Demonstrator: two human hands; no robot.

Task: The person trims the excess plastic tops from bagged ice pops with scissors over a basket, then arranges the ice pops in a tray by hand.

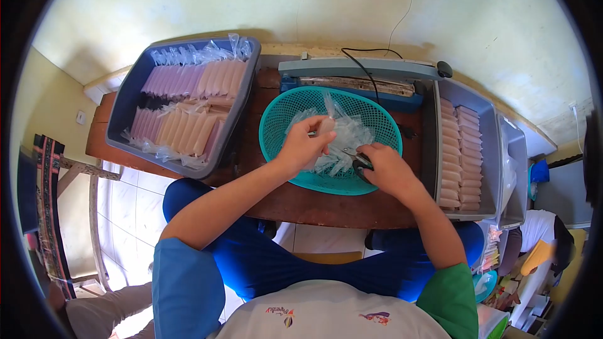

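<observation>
My left hand (306, 144) is closed around a filled plastic tube packet (326, 127), whose clear loose end points upward. In my right hand (388, 166) is a pair of scissors (359, 164) with dark handles, the blades pointing left toward my left hand. Both hands are above a teal mesh basket (270, 150). Crumpled clear plastic scraps (352, 132) lie inside the basket, below and around the hands.
To the left, a grey bin (119, 113) holds rows of pinkish and purplish packets. A second grey bin (429, 150) with stacked packets stands right. Behind the basket is a long sealer (364, 69) with a black cable. A person (543, 245) is at far right.
</observation>
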